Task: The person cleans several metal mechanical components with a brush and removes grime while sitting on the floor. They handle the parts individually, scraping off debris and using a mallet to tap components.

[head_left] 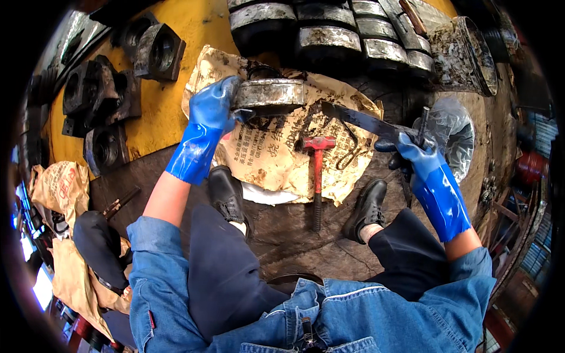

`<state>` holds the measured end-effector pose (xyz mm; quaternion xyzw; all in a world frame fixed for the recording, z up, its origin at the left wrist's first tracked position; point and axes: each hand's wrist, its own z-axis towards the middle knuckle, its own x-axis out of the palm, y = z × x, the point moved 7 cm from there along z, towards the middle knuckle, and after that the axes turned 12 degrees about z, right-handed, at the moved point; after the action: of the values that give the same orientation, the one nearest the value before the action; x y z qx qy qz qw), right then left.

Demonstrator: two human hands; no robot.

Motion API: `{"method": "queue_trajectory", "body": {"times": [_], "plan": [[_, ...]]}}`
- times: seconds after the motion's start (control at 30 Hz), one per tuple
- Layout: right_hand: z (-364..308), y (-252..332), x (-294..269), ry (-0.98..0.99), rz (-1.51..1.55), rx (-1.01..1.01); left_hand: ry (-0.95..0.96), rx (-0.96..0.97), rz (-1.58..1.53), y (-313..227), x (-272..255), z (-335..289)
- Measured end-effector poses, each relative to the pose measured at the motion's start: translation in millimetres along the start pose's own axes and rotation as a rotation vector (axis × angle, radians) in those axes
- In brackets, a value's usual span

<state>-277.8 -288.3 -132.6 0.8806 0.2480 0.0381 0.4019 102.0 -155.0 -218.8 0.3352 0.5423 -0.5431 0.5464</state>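
My left hand (213, 107), in a long blue rubber glove, grips the left end of a thick metal ring (269, 94) with a worn silvery outer face and dark grime. The ring is over a flattened brown paper sack (265, 156) smeared with dark grease. My right hand (419, 154), gloved alike, is closed round a long, flat, dark blade (365, 120). The blade points left toward the ring, its tip apart from it; its handle is mostly hidden. Between my feet, a red-headed hammer (318, 143) lies with its handle toward me, beside a bent wire hook (353, 150).
Several big dark hex nuts (158, 53) rest on a yellow surface at the left. Stacked metal rings (328, 40) stand at the far side. A grimy bucket (471, 56) lies tipped near a clear plastic bag (456, 135). Another person's dark-clothed leg (101, 250) shows at the left.
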Motion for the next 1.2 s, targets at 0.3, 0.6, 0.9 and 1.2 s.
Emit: {"method": "queue_trajectory", "body": {"times": [0.3,0.6,0.9,1.2], "plan": [[75.5,-18.4,-21.8,0.038,0.243,-0.049,0.04,0.097,0.005,-5.9,3.4,4.3],[93.9,-41.3,19.9,0.107,0.123,0.046,0.104,0.083,0.052,-11.1,4.9,6.0],[115.2,-34.2,19.6,0.249,0.165,-0.186,0.133,-0.12,0.123,-13.5,-20.7,-4.0],[122.2,22.9,74.6,0.224,0.179,-0.144,0.265,-0.68,-0.773,36.4,-7.3,-39.6]]}}
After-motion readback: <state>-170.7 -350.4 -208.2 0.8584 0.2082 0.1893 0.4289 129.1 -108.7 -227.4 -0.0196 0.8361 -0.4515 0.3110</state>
